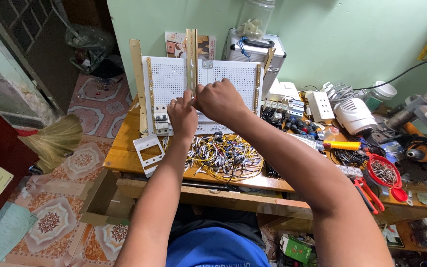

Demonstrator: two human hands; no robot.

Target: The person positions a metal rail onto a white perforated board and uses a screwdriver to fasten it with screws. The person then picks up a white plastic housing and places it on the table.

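A white perforated mounting panel (233,76) leans upright on the wooden workbench (124,155). A brass-coloured metal rail (191,54) stands vertically against its middle. My left hand (182,116) and my right hand (219,100) meet at the rail's lower end, fingers closed on it. What my fingertips pinch there is hidden. A white circuit breaker (161,120) is fixed at the panel's lower left, beside my left hand. A tangle of yellow and white wires (226,155) lies on the bench just below both hands.
A white plastic frame (148,152) lies at the bench's left edge. Relays and a white socket block (320,106) sit right of the panel, with a red sieve of screws (384,172), red-handled pliers (369,193) and a yellow-handled tool (343,145). A broom (55,141) lies on the tiled floor.
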